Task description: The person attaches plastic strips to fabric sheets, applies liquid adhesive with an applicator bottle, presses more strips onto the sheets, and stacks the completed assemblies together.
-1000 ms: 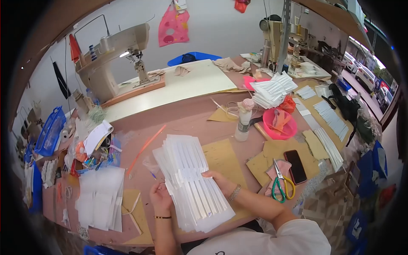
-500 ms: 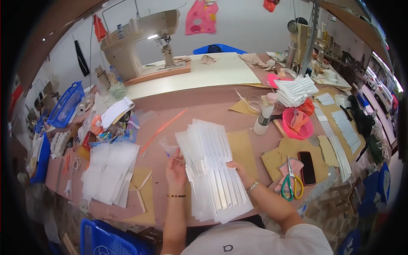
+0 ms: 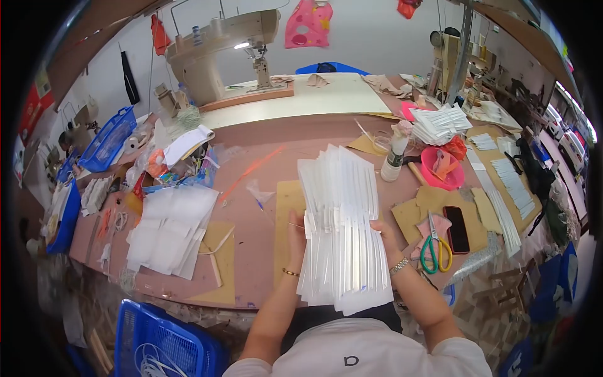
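A thick stack of white translucent sheets (image 3: 343, 251), with narrow strips running lengthwise, is held in front of my body. My left hand (image 3: 296, 244) grips its left edge, with the fingers mostly hidden behind the sheets. On the opposite edge my right hand (image 3: 388, 242) is closed around the stack, thumb near the front face. Tan cardboard (image 3: 286, 198) lies on the table behind the stack. Left of my hands rests a second pile of white sheets (image 3: 168, 229), partly over another tan piece (image 3: 217, 286).
Scissors (image 3: 433, 242) and a black phone (image 3: 456, 230) lie to the right. Beyond them stand a pink bowl (image 3: 461, 178) and a white bottle (image 3: 394, 154). A sewing machine (image 3: 217, 53) stands at the back, and a blue basket (image 3: 163, 339) is low at left.
Both hands have carried the stack to the right, and it now stands straighter. My left hand has come in from beside the stack to its edge. The camera view has shifted slightly.
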`<state>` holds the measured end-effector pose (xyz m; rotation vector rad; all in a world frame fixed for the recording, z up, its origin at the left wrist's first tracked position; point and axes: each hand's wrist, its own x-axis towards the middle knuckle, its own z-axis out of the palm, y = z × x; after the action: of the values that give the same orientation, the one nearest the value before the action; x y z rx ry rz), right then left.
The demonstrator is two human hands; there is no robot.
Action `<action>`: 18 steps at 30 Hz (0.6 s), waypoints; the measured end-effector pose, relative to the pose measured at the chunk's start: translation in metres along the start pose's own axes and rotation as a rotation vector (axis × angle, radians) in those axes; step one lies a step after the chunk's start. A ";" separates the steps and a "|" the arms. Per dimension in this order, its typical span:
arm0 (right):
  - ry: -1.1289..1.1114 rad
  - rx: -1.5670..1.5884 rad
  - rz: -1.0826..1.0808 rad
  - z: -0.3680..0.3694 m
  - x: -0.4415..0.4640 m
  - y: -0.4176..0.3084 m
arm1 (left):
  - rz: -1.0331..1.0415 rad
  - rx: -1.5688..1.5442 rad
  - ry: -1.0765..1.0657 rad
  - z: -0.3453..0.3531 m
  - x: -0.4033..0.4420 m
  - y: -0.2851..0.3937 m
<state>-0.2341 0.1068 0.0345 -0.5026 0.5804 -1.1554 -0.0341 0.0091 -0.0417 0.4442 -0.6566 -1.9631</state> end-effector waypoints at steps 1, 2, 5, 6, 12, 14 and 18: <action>-0.011 -0.018 -0.042 -0.001 0.000 0.000 | -0.075 -0.041 0.020 0.003 -0.002 -0.018; -0.020 -0.034 -0.083 -0.002 -0.001 0.000 | -0.069 -0.043 0.023 -0.001 -0.005 -0.025; 0.019 -0.027 -0.053 0.000 -0.005 0.003 | -0.148 0.047 0.043 -0.008 -0.013 -0.041; 0.008 -0.065 -0.023 -0.002 -0.007 0.003 | -0.176 0.076 0.051 -0.010 -0.016 -0.045; 0.099 -0.122 0.010 -0.011 -0.014 -0.007 | -0.332 0.254 0.092 -0.014 -0.012 -0.057; 0.065 -0.098 0.077 -0.022 -0.017 -0.016 | -0.311 0.195 0.115 0.055 -0.031 -0.005; 0.028 -0.108 0.181 -0.033 -0.017 -0.012 | -0.456 0.201 -0.005 0.049 -0.037 0.037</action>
<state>-0.2690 0.1169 0.0206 -0.5159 0.7005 -0.9640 -0.0191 0.0411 0.0210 0.7665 -0.8133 -2.3335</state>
